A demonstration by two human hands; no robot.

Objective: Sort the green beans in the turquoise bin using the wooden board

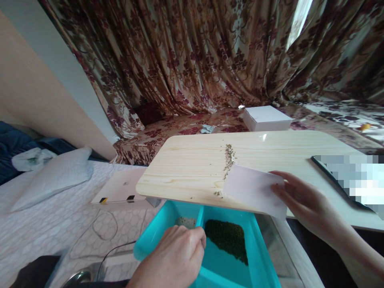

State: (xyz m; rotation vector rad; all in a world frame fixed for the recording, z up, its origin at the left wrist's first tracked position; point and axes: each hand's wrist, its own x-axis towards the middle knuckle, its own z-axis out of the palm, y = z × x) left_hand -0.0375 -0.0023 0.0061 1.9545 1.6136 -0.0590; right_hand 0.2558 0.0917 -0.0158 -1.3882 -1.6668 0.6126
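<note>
My right hand (303, 196) pinches a sheet of white paper (255, 188) by its right edge. The sheet lies low over the wooden tabletop (180, 160), its left edge against a scattered line of small greenish grains (229, 154). A few more grains lie near the table's front edge. Below that edge is a turquoise divided box (153, 236). One compartment has a heap of dark green grains (226, 236), another some pale grains (186, 222). My left hand (177, 252) is closed over the box by its divider; whatever its fingers hold is hidden.
On the table's right lies a dark-edged tablet or screen (342, 184), its face blurred out. A white box (268, 118) stands behind the table. Left are a bed with a pillow (60, 176), a flat pale box (120, 186) and loose cables (105, 232). Patterned curtains hang behind.
</note>
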